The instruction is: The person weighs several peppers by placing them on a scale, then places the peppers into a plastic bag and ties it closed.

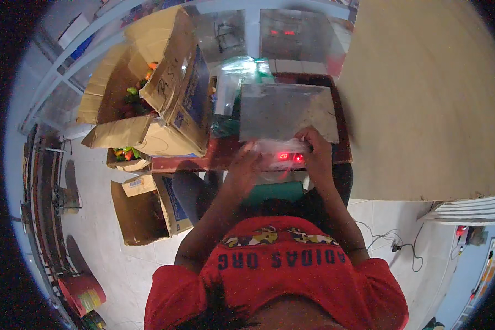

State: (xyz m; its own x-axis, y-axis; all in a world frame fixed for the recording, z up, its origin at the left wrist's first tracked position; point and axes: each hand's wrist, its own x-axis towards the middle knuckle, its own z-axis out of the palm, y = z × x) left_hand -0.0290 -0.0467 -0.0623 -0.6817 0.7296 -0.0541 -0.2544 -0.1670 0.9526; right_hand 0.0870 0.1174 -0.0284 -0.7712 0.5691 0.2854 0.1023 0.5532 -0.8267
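A thin clear plastic bag [275, 146] is pinched between the left hand [246, 165] and the right hand [313, 151], at six o'clock of the scale [286, 113]. Light, limp and slippery, it is best gripped at its edges.

An open cardboard box [148, 93] stands at the left of the red worktop [214, 157], holding orange and green pieces. A smaller empty carton [146, 212] sits on the tiled floor [121, 264] below it. A large pale wooden board [423, 99] fills the right side, above white slats [470, 210]. A red can [82, 291] lies lower left.
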